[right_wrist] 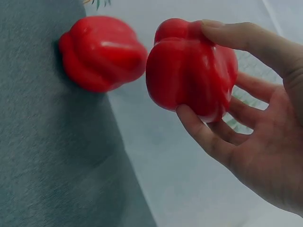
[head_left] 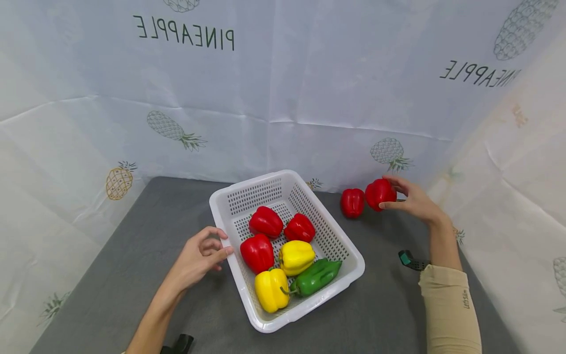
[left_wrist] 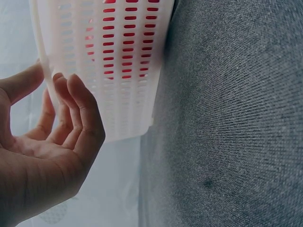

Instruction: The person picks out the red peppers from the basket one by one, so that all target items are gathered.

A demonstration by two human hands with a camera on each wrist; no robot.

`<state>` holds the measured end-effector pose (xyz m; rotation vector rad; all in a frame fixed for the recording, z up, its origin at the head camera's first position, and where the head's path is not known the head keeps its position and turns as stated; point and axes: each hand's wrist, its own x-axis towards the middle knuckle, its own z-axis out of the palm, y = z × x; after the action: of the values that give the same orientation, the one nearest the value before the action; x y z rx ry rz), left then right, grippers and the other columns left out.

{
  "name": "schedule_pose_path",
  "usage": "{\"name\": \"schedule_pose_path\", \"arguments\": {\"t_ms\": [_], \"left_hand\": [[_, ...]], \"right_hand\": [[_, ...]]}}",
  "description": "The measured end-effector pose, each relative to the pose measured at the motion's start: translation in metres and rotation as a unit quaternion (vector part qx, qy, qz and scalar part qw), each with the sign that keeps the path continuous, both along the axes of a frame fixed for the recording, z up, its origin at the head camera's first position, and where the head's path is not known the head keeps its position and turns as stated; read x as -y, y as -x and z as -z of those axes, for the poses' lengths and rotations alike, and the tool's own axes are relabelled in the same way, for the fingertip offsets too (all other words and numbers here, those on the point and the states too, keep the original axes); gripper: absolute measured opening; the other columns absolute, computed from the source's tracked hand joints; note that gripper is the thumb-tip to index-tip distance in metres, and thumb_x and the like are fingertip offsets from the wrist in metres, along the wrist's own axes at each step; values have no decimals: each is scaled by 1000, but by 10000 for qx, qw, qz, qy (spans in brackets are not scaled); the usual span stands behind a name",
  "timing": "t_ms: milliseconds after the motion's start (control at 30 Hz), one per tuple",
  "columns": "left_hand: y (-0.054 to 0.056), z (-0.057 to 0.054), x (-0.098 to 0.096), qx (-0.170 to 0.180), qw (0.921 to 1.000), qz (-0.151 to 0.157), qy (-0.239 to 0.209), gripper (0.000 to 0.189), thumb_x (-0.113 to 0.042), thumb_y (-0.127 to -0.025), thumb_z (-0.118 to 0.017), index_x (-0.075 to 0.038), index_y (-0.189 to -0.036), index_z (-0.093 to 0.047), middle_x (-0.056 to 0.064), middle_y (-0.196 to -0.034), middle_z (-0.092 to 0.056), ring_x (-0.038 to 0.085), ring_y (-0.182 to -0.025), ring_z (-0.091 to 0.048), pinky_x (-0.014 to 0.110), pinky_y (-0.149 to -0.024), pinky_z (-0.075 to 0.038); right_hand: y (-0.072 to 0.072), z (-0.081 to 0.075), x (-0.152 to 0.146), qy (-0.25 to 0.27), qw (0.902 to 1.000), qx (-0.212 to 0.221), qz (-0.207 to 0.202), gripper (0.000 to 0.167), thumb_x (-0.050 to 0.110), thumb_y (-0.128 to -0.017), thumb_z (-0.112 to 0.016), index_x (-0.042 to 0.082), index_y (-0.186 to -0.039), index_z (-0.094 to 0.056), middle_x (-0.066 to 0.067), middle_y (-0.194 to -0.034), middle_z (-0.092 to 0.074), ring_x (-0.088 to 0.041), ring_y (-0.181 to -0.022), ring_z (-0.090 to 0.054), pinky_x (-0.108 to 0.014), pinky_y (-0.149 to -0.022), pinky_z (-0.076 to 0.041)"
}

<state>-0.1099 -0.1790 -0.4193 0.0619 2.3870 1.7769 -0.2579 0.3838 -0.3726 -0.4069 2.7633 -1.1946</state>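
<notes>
My right hand (head_left: 411, 199) holds a red bell pepper (right_wrist: 191, 71) between thumb and fingers, above the far right of the table. Just left of it, a second red bell pepper (head_left: 352, 203) rests on the table. My left hand (head_left: 201, 255) pinches the left rim of a white plastic basket (left_wrist: 128, 113), thumb on one side and fingers curled on the other. Inside the basket lie several red bell peppers (head_left: 257, 253), two yellow bell peppers (head_left: 296, 257) and a long green pepper (head_left: 317, 277).
The dark grey table (head_left: 376, 309) meets a white curtain (head_left: 274, 98) printed with pineapples behind and at both sides. A black strap with a green patch (head_left: 411, 260) shows by the right wrist, and a black piece (head_left: 182, 343) by the left forearm.
</notes>
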Motion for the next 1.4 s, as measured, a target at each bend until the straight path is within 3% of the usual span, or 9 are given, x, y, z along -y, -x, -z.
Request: {"name": "schedule_pose_path", "arguments": {"t_ms": [100,200,267,333,633,867,1400], "left_hand": [[0,0,0,-23,10000,2,12,45,-17,-98,-80,-2,-132,-55,16,-97,-75,29,-79,-74,30,-71,-65],[0,0,0,-49,10000,1,24,45,-17,-98,-80,-2,-132,-55,17,-97,-75,29,-80,-74,30,-71,-65],[0,0,0,-57,10000,3,28,45,-17,-98,-80,-2,-132,-55,17,-97,-75,30,-80,-74,30,-71,-65],[0,0,-1,-46,10000,1,30,45,-17,-98,-80,-2,-132,-55,17,-97,-75,30,-80,-75,30,-71,-65],[-1,-1,-1,-42,10000,16,21,44,-17,-98,-80,-2,-131,-56,17,-97,-75,31,-81,-75,30,-71,-65],[-1,-1,-1,-65,10000,22,-4,44,-17,-98,-80,-1,-131,-55,17,-96,-75,31,-81,-75,30,-71,-65],[0,-2,0,-94,9999,14,49,44,-17,-98,-80,-2,-131,-56,18,-97,-75,31,-81,-75,30,-71,-65]], "right_hand": [[2,8,-4,-70,9999,100,43,87,13,-92,-83,5,-166,-38,-27,-166,-44,-56,-152,-38,-12,-86,-53],[3,15,-7,-119,9996,210,138,87,15,-92,-82,5,-165,-37,-28,-167,-42,-58,-153,-36,-38,-102,-62],[2,20,-7,-152,9994,255,184,87,16,-92,-82,4,-165,-37,-29,-167,-41,-60,-153,-35,-59,-111,-57],[2,24,-8,-164,9990,348,247,88,18,-92,-82,4,-166,-36,-30,-168,-40,-60,-154,-33,-78,-114,-45],[6,39,-12,-243,9975,621,243,88,19,-94,-80,2,-167,-33,-31,-168,-37,-60,-154,-31,-76,-116,-44],[11,47,-8,-377,9975,577,135,89,18,-92,-81,2,-166,-34,-31,-166,-39,-58,-152,-33,-76,-115,-44],[17,51,3,-426,9976,496,216,90,17,-92,-82,3,-166,-34,-30,-168,-37,-55,-152,-32,-75,-117,-43]]}}
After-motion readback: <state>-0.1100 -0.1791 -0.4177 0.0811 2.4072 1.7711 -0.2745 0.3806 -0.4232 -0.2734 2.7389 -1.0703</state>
